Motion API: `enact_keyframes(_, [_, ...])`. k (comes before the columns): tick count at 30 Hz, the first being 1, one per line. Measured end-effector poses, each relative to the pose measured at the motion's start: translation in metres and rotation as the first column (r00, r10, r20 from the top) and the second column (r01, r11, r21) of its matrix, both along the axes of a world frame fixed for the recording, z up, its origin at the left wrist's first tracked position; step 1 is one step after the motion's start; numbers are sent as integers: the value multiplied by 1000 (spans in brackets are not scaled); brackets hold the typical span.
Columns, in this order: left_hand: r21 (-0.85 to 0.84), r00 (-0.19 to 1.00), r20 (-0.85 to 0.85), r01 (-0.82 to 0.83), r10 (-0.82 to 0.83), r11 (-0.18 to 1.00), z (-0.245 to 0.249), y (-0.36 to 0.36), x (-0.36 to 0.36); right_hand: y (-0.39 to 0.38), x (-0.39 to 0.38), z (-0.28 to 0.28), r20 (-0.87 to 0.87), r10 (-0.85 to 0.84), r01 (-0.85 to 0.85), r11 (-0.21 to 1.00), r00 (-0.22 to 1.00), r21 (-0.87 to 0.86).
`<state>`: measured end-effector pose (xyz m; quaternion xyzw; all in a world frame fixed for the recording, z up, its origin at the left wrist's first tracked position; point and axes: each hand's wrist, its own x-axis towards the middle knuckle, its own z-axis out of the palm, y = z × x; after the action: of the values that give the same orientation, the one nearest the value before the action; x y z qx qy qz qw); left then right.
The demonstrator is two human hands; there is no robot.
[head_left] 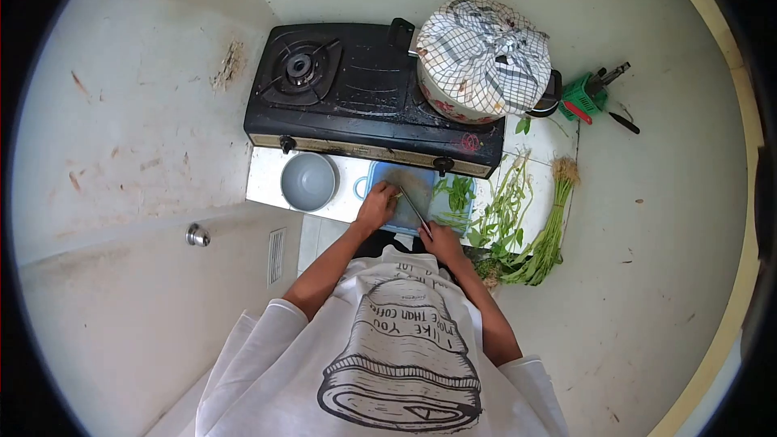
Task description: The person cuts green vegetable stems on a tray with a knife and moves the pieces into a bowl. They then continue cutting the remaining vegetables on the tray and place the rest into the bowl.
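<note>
A blue cutting board (375, 173) with a worn grey middle lies on the white tiled counter, just in front of the stove. My right hand (441, 243) grips a knife (415, 209) whose blade slants up and left across the board. Close to the blade tip, my left hand (379, 205) has its fingers closed at the board's left side. Something small and pale shows at those fingertips, too small to name. Cut green leaves (459, 193) lie on the right part of the board.
A grey bowl (308, 182) stands left of the board. Loose leafy stems (507, 202) and a bundle of long greens (558, 210) lie to the right. Behind is a black two-burner stove (364, 73) with a cloth-covered pot (461, 101). A green basket (584, 95) holds utensils.
</note>
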<state>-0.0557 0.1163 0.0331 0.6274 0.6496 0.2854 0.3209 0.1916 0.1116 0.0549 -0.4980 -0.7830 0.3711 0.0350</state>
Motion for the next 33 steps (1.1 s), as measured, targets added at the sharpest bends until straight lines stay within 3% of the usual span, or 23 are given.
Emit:
enact_keyframes(15, [-27, 982, 126, 145, -140, 989, 1, 15, -19, -29, -58, -9, 231, -135, 106, 985, 964, 133])
enact_keyframes(21, [49, 982, 73, 171, -174, 984, 0, 14, -25, -26, -78, -17, 244, -171, 133, 977, 955, 165])
enact_keyframes(26, [-11, 985, 109, 138, -136, 990, 1, 15, -31, -38, -56, -12, 293, -128, 100, 989, 948, 110])
enact_keyframes(33, [54, 980, 68, 181, -185, 982, 2, 16, -32, -42, -67, -8, 233, -147, 115, 982, 961, 148])
